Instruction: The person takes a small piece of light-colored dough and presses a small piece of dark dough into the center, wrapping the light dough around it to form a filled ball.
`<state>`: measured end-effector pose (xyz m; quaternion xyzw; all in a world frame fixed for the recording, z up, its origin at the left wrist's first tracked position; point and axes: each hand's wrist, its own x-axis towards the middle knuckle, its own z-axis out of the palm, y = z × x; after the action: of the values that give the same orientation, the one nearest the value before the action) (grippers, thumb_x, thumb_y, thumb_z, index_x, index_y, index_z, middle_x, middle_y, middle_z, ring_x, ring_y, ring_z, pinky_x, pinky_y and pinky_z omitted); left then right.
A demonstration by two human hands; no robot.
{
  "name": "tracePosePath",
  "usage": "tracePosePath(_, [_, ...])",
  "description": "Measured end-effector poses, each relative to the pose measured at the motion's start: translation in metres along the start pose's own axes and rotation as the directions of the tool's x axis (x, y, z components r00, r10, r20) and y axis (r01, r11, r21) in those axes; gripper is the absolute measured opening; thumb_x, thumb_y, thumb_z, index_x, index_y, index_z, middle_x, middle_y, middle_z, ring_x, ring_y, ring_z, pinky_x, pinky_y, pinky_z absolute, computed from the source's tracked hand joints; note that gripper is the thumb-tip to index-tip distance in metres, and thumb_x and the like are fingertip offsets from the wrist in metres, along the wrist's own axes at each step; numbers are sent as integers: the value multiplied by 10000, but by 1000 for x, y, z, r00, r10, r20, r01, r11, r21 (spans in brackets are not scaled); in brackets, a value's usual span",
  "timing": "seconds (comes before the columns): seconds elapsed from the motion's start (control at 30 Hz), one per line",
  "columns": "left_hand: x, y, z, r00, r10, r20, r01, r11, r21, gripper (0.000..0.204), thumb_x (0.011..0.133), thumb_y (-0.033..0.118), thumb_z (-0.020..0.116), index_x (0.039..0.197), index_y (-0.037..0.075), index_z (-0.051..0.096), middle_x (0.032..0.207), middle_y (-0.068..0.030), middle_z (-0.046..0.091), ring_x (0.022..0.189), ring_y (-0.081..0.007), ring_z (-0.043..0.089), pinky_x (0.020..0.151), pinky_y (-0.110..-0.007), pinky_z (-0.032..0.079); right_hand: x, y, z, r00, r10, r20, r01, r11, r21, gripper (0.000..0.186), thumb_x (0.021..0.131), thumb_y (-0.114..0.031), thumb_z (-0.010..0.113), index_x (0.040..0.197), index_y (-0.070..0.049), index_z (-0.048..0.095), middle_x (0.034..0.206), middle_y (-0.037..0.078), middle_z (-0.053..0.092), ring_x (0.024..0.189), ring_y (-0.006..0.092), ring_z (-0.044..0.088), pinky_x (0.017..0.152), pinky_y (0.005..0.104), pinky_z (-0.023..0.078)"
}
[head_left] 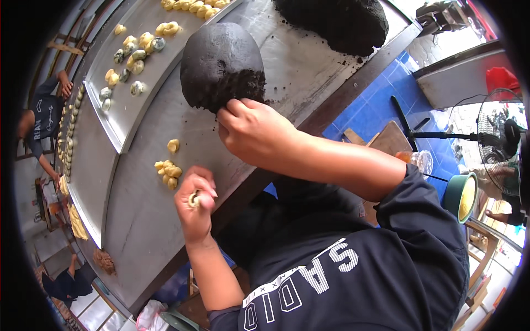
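A large, smooth black mound of dough-like paste (221, 60) sits on the metal table, its near edge crumbly and torn. My right hand (251, 132) is closed at that edge, fingertips pinching into the black paste; what lies between them is partly hidden. Held lower, by the table's front edge, my left hand (194, 207) curls round a small piece of pale dough (194, 199) with a dark line in it. Beside the left hand, a little cluster of yellow dough pieces (168, 171) lies on the metal, with one single piece (173, 145) just beyond.
Rimmed metal trays (124, 132) hold twisted yellow and black-marbled dough pieces (146, 41). A second black mass (337, 25) lies at the far right of the table. Beyond the edge stand a fan (494, 138) and a green bowl (461, 196). Another person (44, 113) works across the table.
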<state>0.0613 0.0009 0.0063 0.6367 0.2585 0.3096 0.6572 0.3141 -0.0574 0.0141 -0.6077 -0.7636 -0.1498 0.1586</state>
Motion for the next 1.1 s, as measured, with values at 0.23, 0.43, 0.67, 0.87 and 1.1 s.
tracePosePath(0.23, [-13,-1,-7,993,9,-122,-18,997,-78,447,1121,443,778,886,83,656,900,-75,621,804,-164,599,596,-274,440,-23,3,-6,981,175,-82,-139,934,329,105,883,-152,757,939,-63,746,1062,106,684,1082,298,687,903,407,651])
tracePosePath(0.43, [-28,12,-23,990,-99,-100,72,966,-248,630,1163,690,540,887,124,533,810,-18,505,676,-117,410,630,-276,338,-54,63,-26,895,413,-168,-259,788,559,385,876,136,691,1192,-36,826,1177,144,825,1078,360,821,910,441,686])
tracePosePath(0.67, [-29,-2,-22,996,-51,-73,35,978,-206,529,808,364,1091,914,48,680,985,-116,696,685,-83,564,593,-232,431,-31,53,-10,982,187,29,-177,853,492,271,923,-24,734,1176,-43,830,1191,135,799,1095,352,786,916,447,670])
tracePosePath(0.87, [-22,-9,-12,992,68,-105,-69,998,-3,473,1122,440,775,896,54,621,944,-115,680,784,-171,635,695,-278,509,-25,5,-11,959,277,-66,-223,875,430,89,862,-130,764,896,-48,756,1093,144,652,1087,319,691,857,399,674])
tracePosePath(1.1, [-21,29,-2,983,182,33,-131,562,816,173,1165,176,706,1190,4,713,1339,-185,742,1158,-299,730,1058,-422,575,-60,26,-30,907,393,-151,-295,850,436,194,865,-20,741,1031,-59,833,1190,136,753,1180,342,735,880,453,681])
